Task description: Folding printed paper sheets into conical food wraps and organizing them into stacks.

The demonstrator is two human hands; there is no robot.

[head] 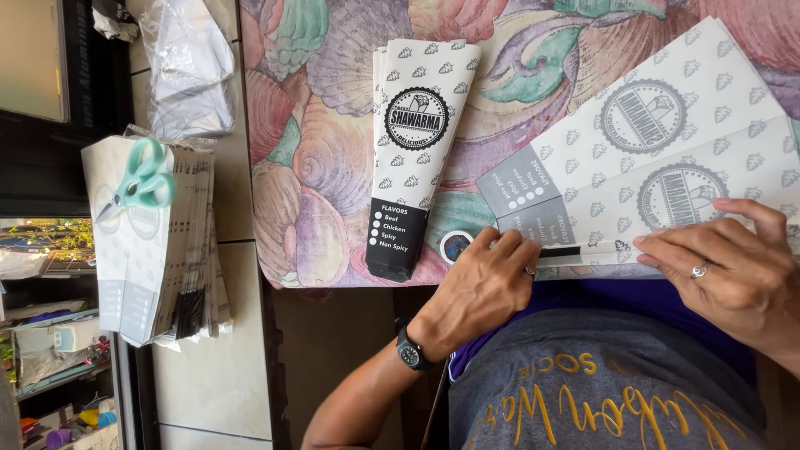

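Left hand point(486, 287) presses fingertips flat on the near edge of the flat printed paper sleeve point(667, 167), not grasping; right hand point(733, 267) lies open on the same edge, likely pinning a fold or seam down. The sleeve sits on the patterned tablecloth point(333, 167) at the table's near edge, its right end out of frame. 1 small round tin point(456, 247) is half hidden by the left hand; contents unclear. Finished sleeves point(417, 150) lie aside

Right hand point(729, 267) cut by the frame edge; small round object point(456, 247) half hidden behind left hand point(483, 287).
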